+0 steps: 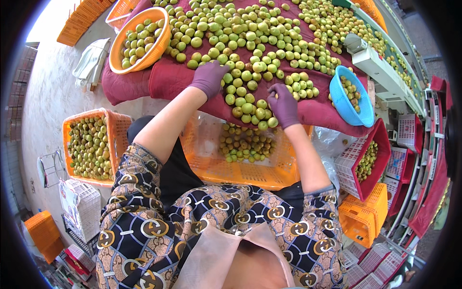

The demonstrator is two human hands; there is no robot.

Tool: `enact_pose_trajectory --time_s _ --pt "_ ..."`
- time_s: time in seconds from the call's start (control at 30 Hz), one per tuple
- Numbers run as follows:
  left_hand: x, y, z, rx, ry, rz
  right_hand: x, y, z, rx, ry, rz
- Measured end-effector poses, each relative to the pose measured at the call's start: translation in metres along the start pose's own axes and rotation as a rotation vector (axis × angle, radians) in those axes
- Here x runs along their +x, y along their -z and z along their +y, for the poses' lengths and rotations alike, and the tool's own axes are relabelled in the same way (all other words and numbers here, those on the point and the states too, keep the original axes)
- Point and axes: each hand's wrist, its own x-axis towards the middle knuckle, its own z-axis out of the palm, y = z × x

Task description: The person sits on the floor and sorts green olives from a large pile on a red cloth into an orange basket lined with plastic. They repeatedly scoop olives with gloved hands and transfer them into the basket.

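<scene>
Round green jujubes (pixel 240 33), some with brown patches, are spread over a table draped in dark red cloth (pixel 168 82). My left hand (pixel 210 79), in a purple glove, rests at the near-left edge of the spread, touching the jujubes there; the back of the hand hides its fingertips. My right hand (pixel 283 103), gloved the same way, is closed beside a small group of jujubes, its fingers curled inward; whatever they may hold is hidden. Between my hands, a band of jujubes runs toward the table's front edge. Below that edge, an orange crate (pixel 269 178) holds more jujubes.
An orange basket (pixel 163 41) of jujubes stands at the table's left, a blue basket (pixel 337 101) at its right. Filled crates flank me: an orange crate (pixel 122 130) left, a red-and-white crate (pixel 349 161) right. A sorting conveyor (pixel 385 79) runs along the far right.
</scene>
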Motion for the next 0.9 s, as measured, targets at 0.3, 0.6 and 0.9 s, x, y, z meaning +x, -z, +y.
enact_pose_trajectory --time_s 0.3,0.6,0.9 --pt "0.022 0.019 -0.019 0.147 0.185 -0.098 0.002 -0.045 -0.033 -0.436 0.300 -0.229" --pt "0.029 0.002 -0.004 -0.024 -0.014 -0.384 0.011 0.017 0.031 0.197 -0.240 -0.134" --pt "0.030 0.016 0.014 -0.745 -0.248 -0.449 0.030 0.166 0.120 1.939 -0.392 0.585"
